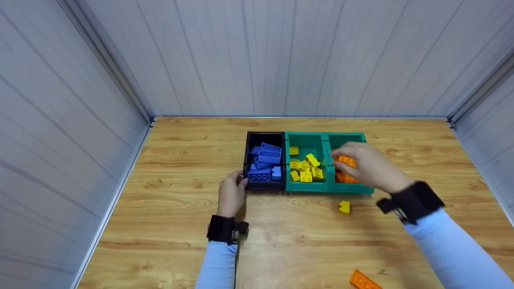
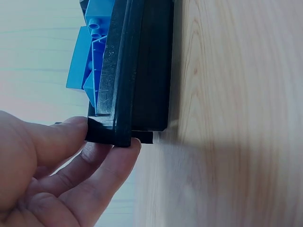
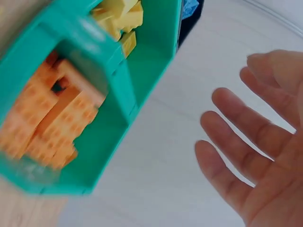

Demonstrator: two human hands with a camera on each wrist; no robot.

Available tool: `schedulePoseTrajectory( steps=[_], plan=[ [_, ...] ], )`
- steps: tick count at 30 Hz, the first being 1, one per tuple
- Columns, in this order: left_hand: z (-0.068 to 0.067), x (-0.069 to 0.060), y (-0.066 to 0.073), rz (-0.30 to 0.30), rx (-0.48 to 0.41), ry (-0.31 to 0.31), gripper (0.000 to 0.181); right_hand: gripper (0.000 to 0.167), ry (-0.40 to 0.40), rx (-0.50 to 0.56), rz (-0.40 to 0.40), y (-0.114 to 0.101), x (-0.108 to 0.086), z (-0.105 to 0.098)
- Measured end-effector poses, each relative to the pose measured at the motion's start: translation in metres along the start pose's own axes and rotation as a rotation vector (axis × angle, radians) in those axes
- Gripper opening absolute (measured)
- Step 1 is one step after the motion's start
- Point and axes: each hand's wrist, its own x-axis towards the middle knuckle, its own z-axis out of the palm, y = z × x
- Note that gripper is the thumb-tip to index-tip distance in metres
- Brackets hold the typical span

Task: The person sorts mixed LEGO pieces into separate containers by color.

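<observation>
My left hand [image 1: 231,195] pinches the near left corner of the black bin [image 1: 265,186]. In the left wrist view, the thumb [image 2: 59,137] lies on the bin's rim while fingers press from below. Blue bricks [image 1: 268,155] fill that bin. My right hand [image 1: 371,166] hovers over the right-hand green bin [image 1: 353,188], partly covering its orange bricks [image 1: 347,178]. Its fingers [image 3: 236,153] are spread and hold nothing in the right wrist view. Between these stands another green bin [image 1: 307,187] with several yellow bricks [image 1: 306,176].
One yellow brick [image 1: 344,207] lies on the wooden table [image 1: 168,208] just in front of the bins. An orange brick [image 1: 364,281] is at the bottom edge of the head view. Pale panel walls [image 1: 281,60] enclose the table at the back and sides.
</observation>
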Motion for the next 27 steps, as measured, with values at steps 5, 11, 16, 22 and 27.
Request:
schedulePoseTrajectory(
  steps=[5,11,16,22,27],
  plan=[
    [0.001,0.000,-0.001,0.021,0.002,0.013,0.020,0.026,0.024,-0.015,0.058,0.008,-0.049,-0.004],
    [0.001,0.000,-0.001,0.031,-0.001,0.018,0.020,0.026,0.015,0.015,0.160,0.014,-0.101,0.001],
    [0.002,0.000,0.000,0.023,-0.001,0.008,0.021,0.027,0.027,0.045,0.234,0.014,-0.144,0.015],
    [0.001,0.000,0.001,0.008,0.000,0.006,0.020,0.027,0.019,0.066,0.325,0.007,-0.189,0.034],
    [0.000,0.000,0.000,-0.012,-0.004,-0.001,0.021,0.035,-0.221,0.188,0.538,0.002,-0.210,0.045]
  ],
)
